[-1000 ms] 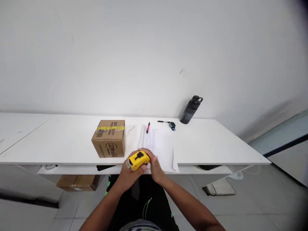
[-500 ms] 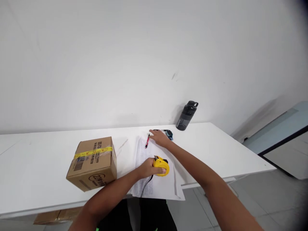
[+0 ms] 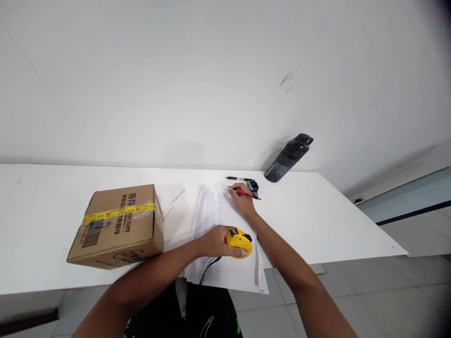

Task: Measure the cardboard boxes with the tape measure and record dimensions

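Observation:
My left hand [image 3: 219,242] is wrapped round a yellow tape measure [image 3: 240,243] with a dark wrist strap hanging from it, and rests over the sheets of paper [image 3: 232,270]. Rows of dense writing cover the left part of the top sheet. My right hand [image 3: 243,197] holds a red pen [image 3: 243,191] between its fingers, with the tip pointing left near the paper's upper right edge. Just beyond that hand lie a small teal and black object [image 3: 252,187], perhaps a watch, and a black pen [image 3: 239,178].
A taped cardboard box [image 3: 116,225] stands on the white table [image 3: 303,225] at the left, against my left forearm. At the back right, a dark water bottle [image 3: 289,158] stands near the wall. A thin clear strip [image 3: 177,196] lies between box and paper.
My right hand has picked up the red pen from the paper and moved slightly right with it. My left hand still grips the tape measure. The view has shifted.

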Motion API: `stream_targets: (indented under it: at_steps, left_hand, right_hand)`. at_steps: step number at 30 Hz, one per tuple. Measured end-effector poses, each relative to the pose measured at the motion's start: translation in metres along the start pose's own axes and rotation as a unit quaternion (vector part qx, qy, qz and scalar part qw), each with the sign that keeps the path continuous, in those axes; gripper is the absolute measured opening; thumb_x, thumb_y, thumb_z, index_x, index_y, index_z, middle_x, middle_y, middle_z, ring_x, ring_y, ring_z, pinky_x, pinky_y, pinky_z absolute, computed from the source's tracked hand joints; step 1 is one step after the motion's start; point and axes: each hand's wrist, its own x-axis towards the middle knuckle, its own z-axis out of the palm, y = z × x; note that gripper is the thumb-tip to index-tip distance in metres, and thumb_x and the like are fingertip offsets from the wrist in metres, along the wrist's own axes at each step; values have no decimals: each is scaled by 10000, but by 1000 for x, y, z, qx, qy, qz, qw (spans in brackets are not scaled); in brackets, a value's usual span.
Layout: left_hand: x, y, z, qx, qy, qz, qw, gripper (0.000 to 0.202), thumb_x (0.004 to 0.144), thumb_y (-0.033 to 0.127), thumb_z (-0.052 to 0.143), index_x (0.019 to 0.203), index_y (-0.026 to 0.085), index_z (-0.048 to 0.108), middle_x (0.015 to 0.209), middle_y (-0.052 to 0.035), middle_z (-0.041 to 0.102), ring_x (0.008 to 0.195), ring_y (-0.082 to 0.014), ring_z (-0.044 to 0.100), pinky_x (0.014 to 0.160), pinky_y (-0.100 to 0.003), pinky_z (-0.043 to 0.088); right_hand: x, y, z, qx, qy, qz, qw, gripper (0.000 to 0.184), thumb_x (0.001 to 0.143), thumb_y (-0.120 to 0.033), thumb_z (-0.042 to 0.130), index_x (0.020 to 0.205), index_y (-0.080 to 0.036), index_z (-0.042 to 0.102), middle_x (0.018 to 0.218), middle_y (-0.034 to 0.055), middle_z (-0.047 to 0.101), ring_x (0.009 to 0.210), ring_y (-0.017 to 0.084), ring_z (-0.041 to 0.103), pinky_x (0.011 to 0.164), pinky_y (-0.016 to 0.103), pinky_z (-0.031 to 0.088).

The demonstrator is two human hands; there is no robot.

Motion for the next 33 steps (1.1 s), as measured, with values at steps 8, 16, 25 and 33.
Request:
stream_targets:
  at_steps: [8, 16, 25, 33]
  left_hand:
    - [0, 7, 2, 48, 7, -3, 999, 395, 670, 443, 790, 903, 150, 667, 832, -26, 672, 748, -158, 618, 666, -257, 471]
    - [1, 11, 1, 59, -7, -10, 998, 394, 667, 434, 787, 904, 153, 646, 857, -45, 684, 780, -189, 642, 673, -277, 475]
    - [0, 10, 2, 39, 2, -3, 999, 398, 667, 446, 787, 910, 154, 669, 837, -36, 690, 747, -168, 632, 672, -271, 473]
    - [1, 8, 3, 21, 16, 0, 1000, 417, 650, 444, 802, 920, 145, 694, 837, -41, 691, 747, -170, 636, 683, -274, 483]
  right_hand:
    - [-3, -8, 9, 194, -45, 142, 970, 522, 881, -640, 453, 649, -200, 610, 469, -31, 456, 507, 144, 455, 562, 295, 383]
    - [-2, -16, 3, 151, -45, 141, 977, 381, 844, -466, 547, 572, -200, 555, 535, -23, 504, 616, 148, 483, 662, 289, 393]
    - [-2, -17, 3, 172, -57, 162, 970, 357, 823, -445, 552, 563, -200, 557, 487, -44, 444, 545, 132, 429, 602, 287, 366]
    - [-1, -19, 3, 164, -38, 164, 972, 373, 830, -430, 535, 531, -212, 488, 497, -37, 467, 549, 131, 426, 599, 287, 364]
